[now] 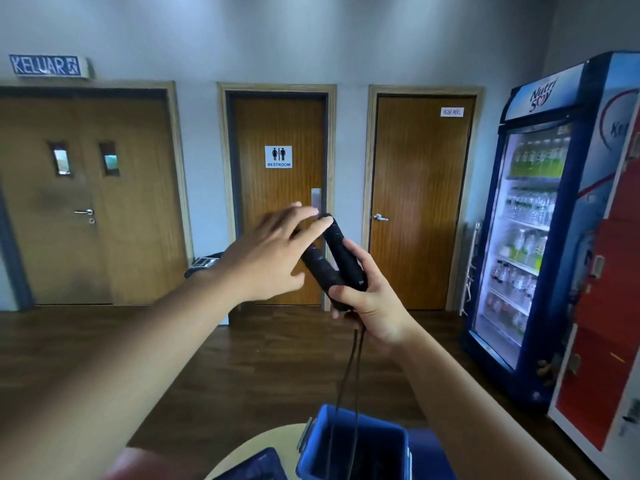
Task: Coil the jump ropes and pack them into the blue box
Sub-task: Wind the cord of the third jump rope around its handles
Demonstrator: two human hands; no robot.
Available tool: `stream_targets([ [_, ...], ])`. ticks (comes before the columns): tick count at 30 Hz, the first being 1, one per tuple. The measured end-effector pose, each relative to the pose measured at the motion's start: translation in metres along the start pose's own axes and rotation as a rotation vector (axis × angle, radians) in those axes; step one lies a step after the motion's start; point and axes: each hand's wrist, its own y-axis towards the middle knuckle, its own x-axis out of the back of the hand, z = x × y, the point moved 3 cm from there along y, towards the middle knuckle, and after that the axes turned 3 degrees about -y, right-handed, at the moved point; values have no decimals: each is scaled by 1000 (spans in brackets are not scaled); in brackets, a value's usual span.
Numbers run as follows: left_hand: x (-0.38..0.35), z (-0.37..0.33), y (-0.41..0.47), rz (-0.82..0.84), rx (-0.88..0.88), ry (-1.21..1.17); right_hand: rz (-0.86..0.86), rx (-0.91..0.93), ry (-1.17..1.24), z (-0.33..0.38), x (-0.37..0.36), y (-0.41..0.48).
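My right hand point(369, 299) grips the lower ends of two black jump-rope handles point(332, 261), held up at chest height. Their tops point up and to the left. My left hand point(273, 251) is blurred, with fingers stretched out and fingertips touching the upper ends of the handles. Two thin black rope strands point(349, 375) hang from under my right hand down into the open blue box point(353, 445), which stands on a pale round table point(273, 441) at the bottom of the view.
A dark blue lid-like piece point(256, 465) lies left of the box on the table. A lit drinks fridge point(530, 237) and a red vending machine point(602, 323) stand at the right. Three wooden doors line the far wall across a dark wood floor.
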Motion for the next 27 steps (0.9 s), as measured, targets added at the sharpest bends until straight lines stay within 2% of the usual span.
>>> stream_targets([
  [3,-7,-4,16,141,-108,202,160,6,-130,6,8,0],
  [6,-14,-9,28,221,-149,256,211,-1,-188,7,18,-1],
  [15,-10,-17,44,154,-165,55,214,-36,-169,14,42,-8],
  [20,-11,-10,42,112,-192,24,239,-63,-26,12,44,-10],
  [22,-12,-4,39,111,-155,10,228,-111,3,9,47,-12],
  [27,-20,13,28,86,9,-86,226,-194,-197,4,39,-21],
])
